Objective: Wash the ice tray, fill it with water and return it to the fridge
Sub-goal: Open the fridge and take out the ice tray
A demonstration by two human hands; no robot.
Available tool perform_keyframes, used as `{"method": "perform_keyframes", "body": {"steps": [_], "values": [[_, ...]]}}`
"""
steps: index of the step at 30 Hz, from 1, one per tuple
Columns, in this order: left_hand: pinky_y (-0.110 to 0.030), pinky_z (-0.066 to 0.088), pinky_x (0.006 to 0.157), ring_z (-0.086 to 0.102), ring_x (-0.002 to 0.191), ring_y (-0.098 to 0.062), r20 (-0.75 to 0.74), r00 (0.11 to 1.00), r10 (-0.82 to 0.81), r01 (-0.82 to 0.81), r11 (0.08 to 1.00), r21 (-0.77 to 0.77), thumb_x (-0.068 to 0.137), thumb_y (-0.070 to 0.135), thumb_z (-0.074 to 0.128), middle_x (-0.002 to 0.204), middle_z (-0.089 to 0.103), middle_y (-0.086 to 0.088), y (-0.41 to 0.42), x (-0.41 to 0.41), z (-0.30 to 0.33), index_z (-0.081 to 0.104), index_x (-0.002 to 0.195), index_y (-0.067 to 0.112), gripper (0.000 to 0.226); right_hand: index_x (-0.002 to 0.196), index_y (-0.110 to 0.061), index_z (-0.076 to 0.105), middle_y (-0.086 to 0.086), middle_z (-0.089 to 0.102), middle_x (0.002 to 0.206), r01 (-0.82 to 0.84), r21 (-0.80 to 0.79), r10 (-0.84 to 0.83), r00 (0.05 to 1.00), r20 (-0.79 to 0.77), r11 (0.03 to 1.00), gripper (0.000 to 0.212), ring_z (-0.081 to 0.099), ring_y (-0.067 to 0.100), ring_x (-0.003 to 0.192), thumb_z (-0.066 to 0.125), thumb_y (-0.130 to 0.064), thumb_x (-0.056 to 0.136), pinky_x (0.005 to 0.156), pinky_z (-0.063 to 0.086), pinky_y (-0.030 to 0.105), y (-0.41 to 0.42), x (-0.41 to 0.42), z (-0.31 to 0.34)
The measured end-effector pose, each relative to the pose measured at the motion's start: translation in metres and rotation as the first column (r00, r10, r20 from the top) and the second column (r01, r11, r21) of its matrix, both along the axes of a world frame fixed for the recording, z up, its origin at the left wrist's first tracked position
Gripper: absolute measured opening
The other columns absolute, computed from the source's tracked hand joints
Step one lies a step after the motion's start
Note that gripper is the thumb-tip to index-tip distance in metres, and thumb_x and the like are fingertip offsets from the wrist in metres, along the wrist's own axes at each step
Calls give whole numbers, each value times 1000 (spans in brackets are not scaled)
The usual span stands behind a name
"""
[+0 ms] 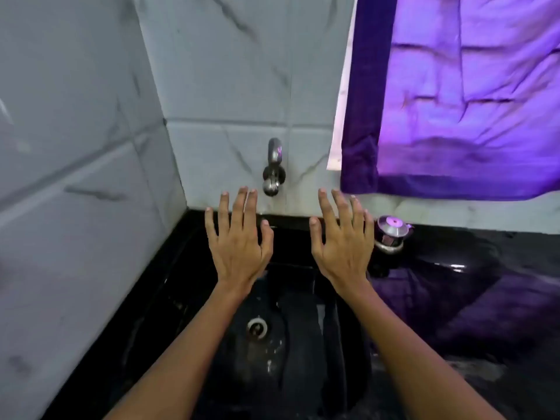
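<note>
I see both arms reaching forward; left hand (239,244) and right hand (342,247) flat, backs up, fingers spread, holding nothing.

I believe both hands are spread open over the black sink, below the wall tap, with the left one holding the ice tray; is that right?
Not quite: the left hand holds nothing. The head view shows it spread open like the right hand, over the black sink and below the wall tap. No ice tray appears anywhere in the frame.
</note>
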State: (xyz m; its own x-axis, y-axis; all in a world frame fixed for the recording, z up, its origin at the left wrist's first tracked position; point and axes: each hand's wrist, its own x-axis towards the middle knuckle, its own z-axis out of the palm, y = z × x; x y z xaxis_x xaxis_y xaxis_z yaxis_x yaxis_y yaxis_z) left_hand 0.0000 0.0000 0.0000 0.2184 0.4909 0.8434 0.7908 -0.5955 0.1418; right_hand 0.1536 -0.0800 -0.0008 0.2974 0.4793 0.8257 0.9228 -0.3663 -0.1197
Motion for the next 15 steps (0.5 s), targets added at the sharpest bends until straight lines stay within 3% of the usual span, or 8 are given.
{"method": "perform_keyframes", "body": {"steps": [8, 15], "values": [[-48, 24, 109, 49, 129, -30, -192, 953, 233, -269, 945, -186, 87, 31, 47, 137, 55, -7, -90, -42, -87, 50, 134, 12, 52, 138, -22, 47, 1, 56, 135, -237, -188, 221, 970, -100, 953, 47, 49, 28, 126, 42, -40, 95, 101, 37, 43, -52, -31, -86], [-48, 26, 107, 50, 128, -29, -282, 840, 465, -542, 754, -371, 86, 30, 49, 136, 56, -6, -204, -88, -134, 53, 133, 11, 50, 135, -20, 52, 0, 60, 130, -538, -251, 495, 841, -219, 804, 45, 50, 27, 125, 42, -38, 95, 100, 37, 42, -107, -77, -126]]}}
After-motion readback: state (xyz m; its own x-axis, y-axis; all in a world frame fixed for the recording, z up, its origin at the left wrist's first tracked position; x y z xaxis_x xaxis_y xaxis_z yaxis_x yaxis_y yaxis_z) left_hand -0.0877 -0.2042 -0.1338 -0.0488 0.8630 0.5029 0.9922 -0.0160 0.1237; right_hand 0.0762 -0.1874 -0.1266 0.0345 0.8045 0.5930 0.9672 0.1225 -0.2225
